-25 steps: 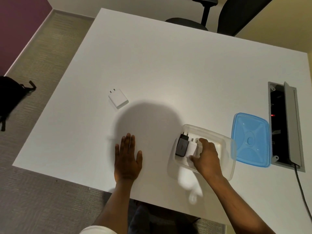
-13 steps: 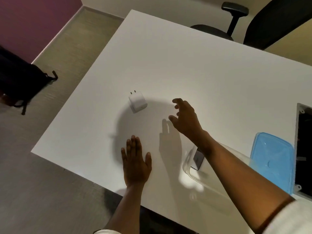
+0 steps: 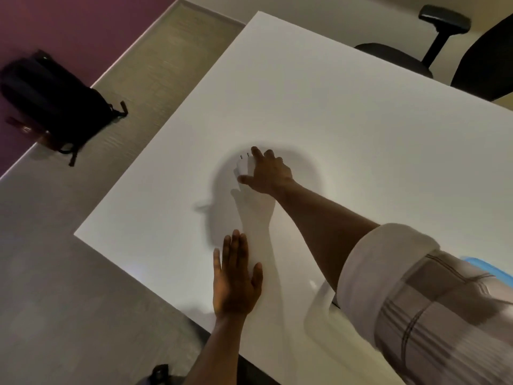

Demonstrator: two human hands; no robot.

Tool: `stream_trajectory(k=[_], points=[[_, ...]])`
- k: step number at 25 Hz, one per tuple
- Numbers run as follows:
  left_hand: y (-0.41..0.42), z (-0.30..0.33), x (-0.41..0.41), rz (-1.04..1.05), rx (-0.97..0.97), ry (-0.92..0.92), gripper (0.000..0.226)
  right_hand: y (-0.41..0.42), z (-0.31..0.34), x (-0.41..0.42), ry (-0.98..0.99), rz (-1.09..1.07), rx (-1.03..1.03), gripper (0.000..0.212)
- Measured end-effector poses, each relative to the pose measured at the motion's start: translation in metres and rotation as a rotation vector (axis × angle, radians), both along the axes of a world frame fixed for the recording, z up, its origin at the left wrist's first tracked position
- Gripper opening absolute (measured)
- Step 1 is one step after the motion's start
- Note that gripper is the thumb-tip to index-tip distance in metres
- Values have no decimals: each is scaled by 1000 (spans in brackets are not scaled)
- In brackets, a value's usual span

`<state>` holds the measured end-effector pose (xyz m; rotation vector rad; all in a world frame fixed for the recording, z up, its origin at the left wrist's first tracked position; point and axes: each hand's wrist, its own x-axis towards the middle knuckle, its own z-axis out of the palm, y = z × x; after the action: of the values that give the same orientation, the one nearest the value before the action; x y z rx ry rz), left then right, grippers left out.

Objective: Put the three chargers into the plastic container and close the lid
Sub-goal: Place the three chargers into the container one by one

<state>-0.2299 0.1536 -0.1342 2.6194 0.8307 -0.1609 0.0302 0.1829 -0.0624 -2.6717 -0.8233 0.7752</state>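
The tabletop (image 3: pixel 347 129) carries everything. Near its right edge my sleeve hides most of the container (image 3: pixel 319 312), with the lid (image 3: pixel 483 266) beyond it. My left hand (image 3: pixel 236 282) lies flat and empty by the near edge, probably bracing my reach. My right hand (image 3: pixel 266 173) spreads over the charger (image 3: pixel 242 166) mid-tabletop, grip apart, not yet clamped.

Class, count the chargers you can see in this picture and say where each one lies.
1: a white charger on the table, under the right hand. Others may be hidden behind the sleeve.
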Motion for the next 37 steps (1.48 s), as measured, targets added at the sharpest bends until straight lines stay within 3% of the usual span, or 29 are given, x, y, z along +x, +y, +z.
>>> stream_trajectory(k=[6,15,22,25,29,32,37], points=[[-2,13,0,77,-36,-37,74,-8,-3,-17,-57,-78,39,72],[-1,7,3,-10,28,50,72,-120,4,-76,-32,-202,0,73],[-3,-1,-1,-47,93,-45,71,-168,57,-110,-72,-417,267,73],[-7,3,1,-62,29,-16,72,-220,84,-145,-115,-559,389,70],[-23,29,7,-83,-126,34,73,-291,92,-194,-144,-694,400,75],[-38,51,14,-194,-225,-67,80,-326,87,-213,-170,-776,325,74],[-70,91,38,-566,-311,-187,101,-353,77,-224,-215,-902,334,69]])
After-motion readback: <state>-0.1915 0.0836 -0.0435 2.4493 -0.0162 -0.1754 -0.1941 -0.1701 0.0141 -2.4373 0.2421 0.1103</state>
